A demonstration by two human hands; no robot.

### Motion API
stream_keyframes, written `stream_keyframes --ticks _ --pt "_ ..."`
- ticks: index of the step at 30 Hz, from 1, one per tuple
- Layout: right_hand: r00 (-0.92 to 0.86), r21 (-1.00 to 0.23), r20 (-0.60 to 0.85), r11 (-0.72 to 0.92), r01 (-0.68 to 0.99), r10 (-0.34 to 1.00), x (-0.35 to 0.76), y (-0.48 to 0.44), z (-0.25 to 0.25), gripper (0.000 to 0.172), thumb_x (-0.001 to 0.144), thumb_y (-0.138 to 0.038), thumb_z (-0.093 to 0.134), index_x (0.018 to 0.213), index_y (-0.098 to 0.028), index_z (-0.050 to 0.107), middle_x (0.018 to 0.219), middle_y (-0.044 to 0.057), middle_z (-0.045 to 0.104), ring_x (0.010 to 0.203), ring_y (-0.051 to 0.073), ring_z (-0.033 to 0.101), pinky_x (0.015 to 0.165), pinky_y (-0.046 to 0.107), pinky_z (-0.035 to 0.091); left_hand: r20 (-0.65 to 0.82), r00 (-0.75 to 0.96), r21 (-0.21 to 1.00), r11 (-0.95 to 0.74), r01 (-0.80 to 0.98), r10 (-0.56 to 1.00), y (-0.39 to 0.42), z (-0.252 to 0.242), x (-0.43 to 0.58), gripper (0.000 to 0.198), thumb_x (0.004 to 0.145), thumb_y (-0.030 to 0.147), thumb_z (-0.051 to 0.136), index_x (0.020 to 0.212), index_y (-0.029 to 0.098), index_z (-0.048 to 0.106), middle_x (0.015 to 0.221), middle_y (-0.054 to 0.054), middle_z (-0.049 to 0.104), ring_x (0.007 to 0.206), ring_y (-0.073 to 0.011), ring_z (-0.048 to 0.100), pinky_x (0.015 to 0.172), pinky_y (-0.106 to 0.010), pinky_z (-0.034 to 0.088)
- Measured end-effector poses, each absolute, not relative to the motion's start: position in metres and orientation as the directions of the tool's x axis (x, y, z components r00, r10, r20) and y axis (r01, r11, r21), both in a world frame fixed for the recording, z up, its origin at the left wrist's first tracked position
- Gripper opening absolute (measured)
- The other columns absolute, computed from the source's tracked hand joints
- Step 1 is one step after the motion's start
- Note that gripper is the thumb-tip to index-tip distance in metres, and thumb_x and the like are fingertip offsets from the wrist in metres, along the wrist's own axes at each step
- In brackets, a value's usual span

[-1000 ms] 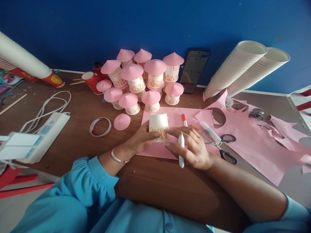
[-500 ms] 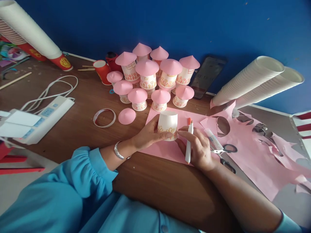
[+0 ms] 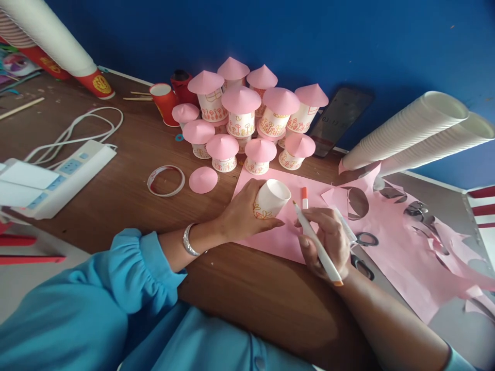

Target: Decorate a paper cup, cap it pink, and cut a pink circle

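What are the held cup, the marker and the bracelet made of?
Cup: likely paper, matte white, thin-walled, no glossy highlights. Marker: probably smooth plastic, going by its even white barrel. Bracelet: seemingly polished silver-toned metal, from its bright glints.

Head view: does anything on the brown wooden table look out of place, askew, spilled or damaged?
One pink paper cone lies directly on the table, in front of the clustered, decorated white paper cups; odd because the other pink paper cones cap cups. No spill shows.

We see a white cup [image 3: 271, 198] with a golden leaf pattern, a white marker [image 3: 319, 245] with an orange end, pink paper [image 3: 278, 243], a brown desk [image 3: 270, 299] and a deep blue wall [image 3: 154, 36].
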State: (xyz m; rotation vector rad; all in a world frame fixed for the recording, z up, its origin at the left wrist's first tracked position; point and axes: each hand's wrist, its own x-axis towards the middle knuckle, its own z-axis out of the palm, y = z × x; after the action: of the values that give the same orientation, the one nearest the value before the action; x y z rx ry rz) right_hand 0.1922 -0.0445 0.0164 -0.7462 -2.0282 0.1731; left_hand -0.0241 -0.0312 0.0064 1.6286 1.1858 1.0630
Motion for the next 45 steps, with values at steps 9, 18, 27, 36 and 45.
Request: stream_keyframes --ticks 9,18,27,36,45 --pt "-0.347 -0.44 0.75 0.816 0.374 0.563 0.193 -0.041 0.01 0.041 0.1 -0.027 0.058 0.141 -0.024 0.054 0.099 0.01 0.064 0.089 0.028 0.065 0.07 0.042 0.059 0.241 0.172 0.856 -0.293 0.426 0.955 -0.033 0.002 -0.025 0.076 0.068 0.054 0.09 0.124 0.021 0.053 0.13 -0.016 0.057 0.123 -0.0395 0.054 0.107 -0.056 0.045" --pt "-0.351 -0.406 0.769 0.832 0.379 0.535 0.19 -0.045 0.016 0.025 0.096 -0.022 0.062 0.121 -0.02 0.062 0.092 0.008 0.068 0.081 0.024 0.069 0.065 0.037 0.057 -0.121 0.344 0.98 0.168 -0.11 0.931 -0.031 0.012 -0.028 0.065 0.074 0.047 0.088 0.123 0.019 0.054 0.115 -0.01 0.066 0.106 -0.0272 0.065 0.091 -0.043 0.054" --pt "-0.361 -0.403 0.772 0.842 0.359 0.523 0.185 -0.048 0.029 0.029 0.089 -0.009 0.06 0.115 -0.019 0.059 0.086 0.006 0.068 0.075 0.021 0.071 0.055 0.034 0.06 -0.151 0.459 0.918 0.297 -0.265 0.876 -0.03 0.011 -0.027 0.058 0.075 0.04 0.089 0.119 0.02 0.056 0.105 -0.006 0.068 0.095 -0.0209 0.066 0.084 -0.037 0.055" --pt "-0.412 -0.325 0.776 0.863 0.387 0.477 0.182 -0.049 0.037 0.016 0.091 -0.011 0.059 0.106 -0.017 0.059 0.08 0.005 0.07 0.067 0.017 0.071 0.054 0.03 0.06 -0.134 0.458 0.99 0.142 0.019 0.879 -0.032 0.014 -0.024 0.063 0.074 0.044 0.088 0.12 0.02 0.052 0.106 -0.004 0.062 0.094 -0.0189 0.059 0.079 -0.032 0.051" --pt "-0.427 -0.245 0.797 0.875 0.417 0.427 0.182 -0.048 0.039 0.01 0.092 -0.013 0.058 0.102 -0.017 0.058 0.073 0.003 0.067 0.059 0.015 0.066 0.05 0.027 0.056 -0.087 0.481 0.992 0.029 0.126 0.872 -0.033 0.015 -0.024 0.058 0.08 0.047 0.082 0.119 0.02 0.051 0.107 -0.004 0.062 0.093 -0.0196 0.058 0.076 -0.032 0.05"
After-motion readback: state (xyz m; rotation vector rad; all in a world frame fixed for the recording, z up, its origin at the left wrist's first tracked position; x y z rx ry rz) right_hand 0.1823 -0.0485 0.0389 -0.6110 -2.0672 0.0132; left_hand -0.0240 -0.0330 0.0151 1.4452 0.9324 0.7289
